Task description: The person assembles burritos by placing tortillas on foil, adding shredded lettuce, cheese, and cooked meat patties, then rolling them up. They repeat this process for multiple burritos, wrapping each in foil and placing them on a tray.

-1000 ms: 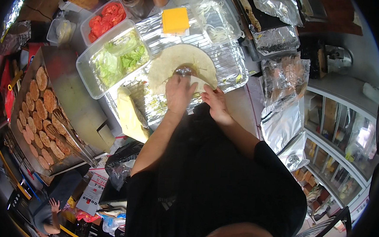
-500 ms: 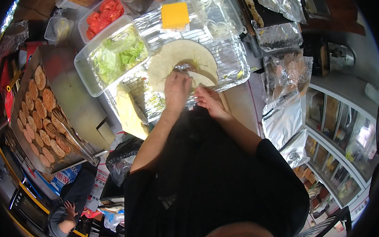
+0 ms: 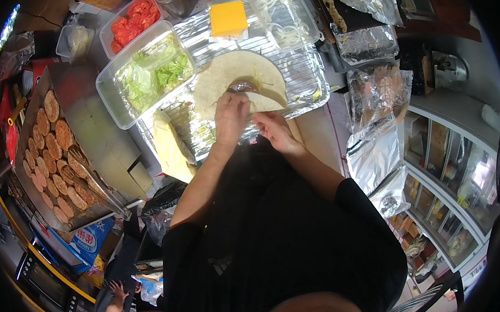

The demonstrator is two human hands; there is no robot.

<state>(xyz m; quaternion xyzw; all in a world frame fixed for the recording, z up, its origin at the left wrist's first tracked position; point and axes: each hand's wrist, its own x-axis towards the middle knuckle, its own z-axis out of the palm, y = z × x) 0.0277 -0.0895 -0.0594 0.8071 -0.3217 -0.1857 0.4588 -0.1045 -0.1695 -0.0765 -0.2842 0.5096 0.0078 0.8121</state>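
Note:
A large round flour tortilla [image 3: 217,77] lies on a foil-lined tray, with a dark brown filling [image 3: 244,86] and some pale shreds near its middle. Its near edge is turned up and folded over toward that filling. My left hand [image 3: 232,118] is closed on the folded edge, fingertips beside the filling. Close to its right, my right hand [image 3: 275,131] has its fingers pinched at the near edge of the tortilla. What lies under the fold and between my fingertips is partly hidden.
Around the foil tray [image 3: 300,82] stand tubs of lettuce [image 3: 152,70], sliced tomatoes [image 3: 135,23] and sliced onions [image 3: 284,21]. Cheese slices [image 3: 228,18] lie at the back. Left is a griddle with several patties [image 3: 50,144] and tongs [image 3: 102,184]. A co-worker's hand [image 3: 118,291] shows lower left.
My right hand has shifted slightly left along the tortilla's near edge, toward my left hand. My left hand stays on the fold. The co-worker at lower left has moved right and down.

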